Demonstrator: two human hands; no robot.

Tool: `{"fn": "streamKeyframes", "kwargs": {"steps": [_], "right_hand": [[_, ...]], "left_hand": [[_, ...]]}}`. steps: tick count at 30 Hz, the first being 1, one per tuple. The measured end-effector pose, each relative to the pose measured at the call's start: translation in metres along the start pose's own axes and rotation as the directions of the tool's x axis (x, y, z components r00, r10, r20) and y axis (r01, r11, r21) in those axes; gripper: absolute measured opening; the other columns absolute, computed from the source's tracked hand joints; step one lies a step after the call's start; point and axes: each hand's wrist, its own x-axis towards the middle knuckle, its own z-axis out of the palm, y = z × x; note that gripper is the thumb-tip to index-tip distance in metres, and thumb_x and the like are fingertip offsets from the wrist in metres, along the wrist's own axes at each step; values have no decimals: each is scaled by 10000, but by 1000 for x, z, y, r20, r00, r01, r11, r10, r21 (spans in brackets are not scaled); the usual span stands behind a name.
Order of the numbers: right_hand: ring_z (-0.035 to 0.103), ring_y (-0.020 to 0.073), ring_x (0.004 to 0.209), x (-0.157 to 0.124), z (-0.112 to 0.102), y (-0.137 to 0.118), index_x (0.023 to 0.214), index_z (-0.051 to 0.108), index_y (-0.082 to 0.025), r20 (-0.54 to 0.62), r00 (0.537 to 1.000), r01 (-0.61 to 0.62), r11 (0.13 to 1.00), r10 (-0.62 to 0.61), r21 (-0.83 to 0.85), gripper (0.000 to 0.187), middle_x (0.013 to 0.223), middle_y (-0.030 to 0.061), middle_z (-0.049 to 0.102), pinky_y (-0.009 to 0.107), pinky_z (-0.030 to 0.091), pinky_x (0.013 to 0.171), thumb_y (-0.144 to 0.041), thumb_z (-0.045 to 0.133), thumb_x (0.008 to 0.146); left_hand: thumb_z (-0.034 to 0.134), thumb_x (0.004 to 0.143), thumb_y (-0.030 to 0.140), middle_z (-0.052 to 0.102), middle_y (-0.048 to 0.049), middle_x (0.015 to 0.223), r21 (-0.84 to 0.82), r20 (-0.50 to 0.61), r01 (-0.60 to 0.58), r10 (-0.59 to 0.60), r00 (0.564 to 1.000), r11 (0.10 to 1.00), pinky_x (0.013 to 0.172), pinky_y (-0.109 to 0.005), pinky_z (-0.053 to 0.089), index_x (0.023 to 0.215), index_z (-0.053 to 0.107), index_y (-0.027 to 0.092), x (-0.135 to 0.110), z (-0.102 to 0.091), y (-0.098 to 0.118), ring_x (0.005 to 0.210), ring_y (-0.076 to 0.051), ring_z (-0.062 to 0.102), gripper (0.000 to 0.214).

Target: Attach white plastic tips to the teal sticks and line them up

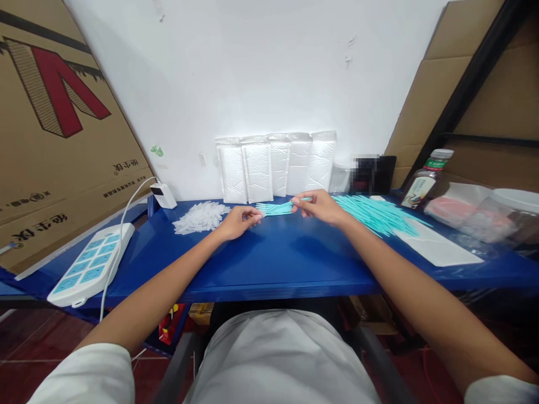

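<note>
My left hand (241, 221) is closed in a pinch, its fingertips at a small whitish translucent piece (261, 214). Close by, my right hand (318, 206) pinches a thin teal stick (308, 200) whose end pokes out above the fingers. Between the two hands, several teal sticks (275, 209) lie roughly side by side; whether either hand grips these too is hard to see. A loose pile of white translucent pieces (201, 217) rests left of my left hand. Beyond my right hand, a large heap of teal sticks (374, 214) is spread out.
White padded envelopes (275, 168) lean against the wall at the back of the blue table (269, 264). A power strip (92, 264) and a small white device (163, 195) stand left. On the right are a white sheet (442, 247), a bottle (425, 178) and plastic containers (511, 210).
</note>
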Motion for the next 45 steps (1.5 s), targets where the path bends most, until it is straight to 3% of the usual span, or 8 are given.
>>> {"fn": "streamKeyframes", "kwargs": {"steps": [17,29,33,38,42,45], "right_hand": [[591,128,571,0,5,-1,928,763,-176,-8,1000,-14,1000,13,-10,543,914,100,812,259,413,507,-707,743,818],[615,133,582,-2,34,2,983,773,-161,64,998,18,999,-21,36,503,956,106,813,257,392,502,-649,683,896],[647,165,663,5,30,12,1032,803,-160,-23,998,50,995,-52,-89,485,970,90,804,271,437,562,-608,720,868],[705,239,973,10,26,23,1005,823,-173,-87,977,167,953,-194,-252,341,1062,89,797,312,512,807,-476,747,868],[695,220,881,10,25,27,894,813,-168,-50,980,169,935,-194,-312,331,934,76,788,322,502,824,-474,690,913],[674,203,818,10,25,29,844,796,-162,4,985,165,923,-175,-348,363,856,55,775,307,480,786,-483,654,937]], "left_hand": [[719,889,618,782,-97,917,-35,-2,-6,6,1000,999,707,-318,561,1042,791,143,1,2,-2,777,-201,677,504],[808,801,612,790,-104,851,-149,-86,-12,-1,996,989,738,-343,562,962,799,129,1,11,1,757,-217,704,509],[826,787,608,789,-106,858,-208,-112,9,-33,993,978,739,-342,564,1095,765,132,3,12,3,813,-235,731,570],[836,757,653,795,-130,903,-259,-141,85,-125,982,962,743,-343,563,1012,769,135,4,9,-1,860,-245,736,581],[830,767,650,804,-136,942,-249,-122,113,-147,982,962,762,-354,570,1024,775,141,3,6,-5,866,-245,736,572],[788,815,627,805,-126,916,-145,-114,84,-101,988,986,758,-348,566,1003,781,144,4,5,-8,871,-252,739,518]]}}
